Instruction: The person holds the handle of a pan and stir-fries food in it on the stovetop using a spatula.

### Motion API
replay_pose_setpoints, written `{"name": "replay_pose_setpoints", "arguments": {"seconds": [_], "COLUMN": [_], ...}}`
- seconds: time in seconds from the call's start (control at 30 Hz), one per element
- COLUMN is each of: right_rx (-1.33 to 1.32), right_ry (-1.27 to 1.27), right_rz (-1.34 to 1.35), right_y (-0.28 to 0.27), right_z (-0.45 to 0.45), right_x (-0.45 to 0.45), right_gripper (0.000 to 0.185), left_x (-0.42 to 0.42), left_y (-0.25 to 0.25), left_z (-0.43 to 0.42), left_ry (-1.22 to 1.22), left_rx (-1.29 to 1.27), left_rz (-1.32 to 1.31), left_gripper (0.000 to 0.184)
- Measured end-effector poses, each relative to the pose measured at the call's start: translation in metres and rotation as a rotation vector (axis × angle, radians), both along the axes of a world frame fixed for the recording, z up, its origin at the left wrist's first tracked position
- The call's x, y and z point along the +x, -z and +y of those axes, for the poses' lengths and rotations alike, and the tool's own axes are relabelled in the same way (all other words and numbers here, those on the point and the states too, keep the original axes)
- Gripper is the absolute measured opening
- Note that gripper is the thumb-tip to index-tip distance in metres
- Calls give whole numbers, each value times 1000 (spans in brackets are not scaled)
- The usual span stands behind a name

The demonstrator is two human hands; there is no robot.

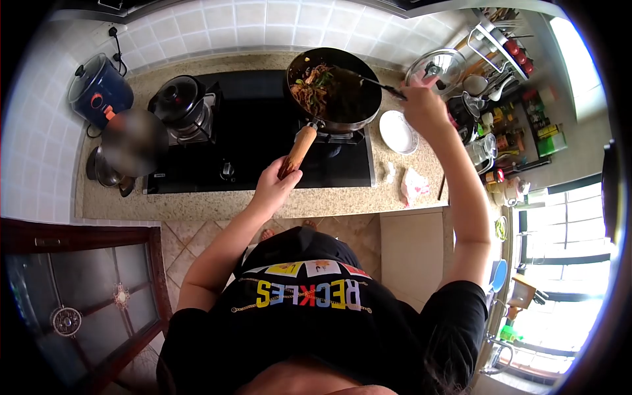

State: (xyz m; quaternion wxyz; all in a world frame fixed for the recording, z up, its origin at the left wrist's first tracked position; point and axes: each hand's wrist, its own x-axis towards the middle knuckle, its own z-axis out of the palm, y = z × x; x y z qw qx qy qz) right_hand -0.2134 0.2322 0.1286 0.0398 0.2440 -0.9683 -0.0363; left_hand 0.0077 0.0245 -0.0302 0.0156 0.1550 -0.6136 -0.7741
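My left hand (276, 188) is closed around the wooden handle (300, 147) of a dark wok (362, 108) on the right side of the stove. Stir-fried food (313, 92), brown strips with bits of green, is gathered on the wok's left side. In my right hand (424, 106), above the counter to the right of the wok, is a spatula (380, 84) with a dark handle. Its far end reaches into the wok, where it is hard to make out against the dark inside. Just below my right hand, a white plate (399, 133) lies on the counter.
A lidded black pot (176, 97) sits on the left burner of the black stove (263, 131). A blue cooker (100, 89) stands at the far left. A glass lid (444, 64) leans behind my right hand. Bottles and jars (507, 135) crowd the right; a plastic bag (414, 185) lies near the front edge.
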Motion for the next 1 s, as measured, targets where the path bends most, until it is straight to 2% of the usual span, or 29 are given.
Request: {"name": "replay_pose_setpoints", "arguments": {"seconds": [0.13,0.2,0.23,0.27,0.33,0.37,0.4,0.47,0.6,0.67,0.73,0.8,0.87,0.93,1.0], "right_rx": [69,158,787,786,-78,34,-256,-117,-114,-44,-44,71,172,273,133], "right_ry": [44,56,-338,-342,283,-352,79,-217,-340,-301,-319,-418,-404,-248,-206], "right_rz": [22,96,486,489,-590,-338,-535,-281,-81,-81,-34,-99,-3,43,58], "right_y": [-13,17,83,69,22,27,42,39,1,-40,-48,-51,-10,5,6], "right_z": [7,17,53,35,-15,-7,-16,-16,-3,-4,1,0,-7,-19,-13], "right_x": [-26,-70,-157,-142,-79,-73,-68,-45,9,41,46,53,39,25,-1], "right_gripper": [23,40,38,38,42,41,23,20,16,14,14,13,9,10,13], "left_x": [0,0,0,0,0,1,0,0,1,0,1,1,0,1,2], "left_y": [-1,-1,-2,-3,-11,-14,-13,-10,-12,-10,-11,-12,-12,-16,-18], "left_z": [-2,-3,-5,-6,-6,-7,-7,-7,-6,-6,-7,-5,-3,-2,-4], "left_ry": [13,9,27,46,53,62,55,57,55,34,35,43,18,24,23], "left_rx": [-1,-35,-35,-36,-37,-36,-40,-47,-26,-35,-25,-16,-5,3,13], "left_rz": [-28,-9,-8,-6,-40,-76,-76,-60,-111,-93,-107,-118,-102,-100,-94], "left_gripper": [33,33,32,32,31,31,31,30,30,31,32,32,33,33,34]}}
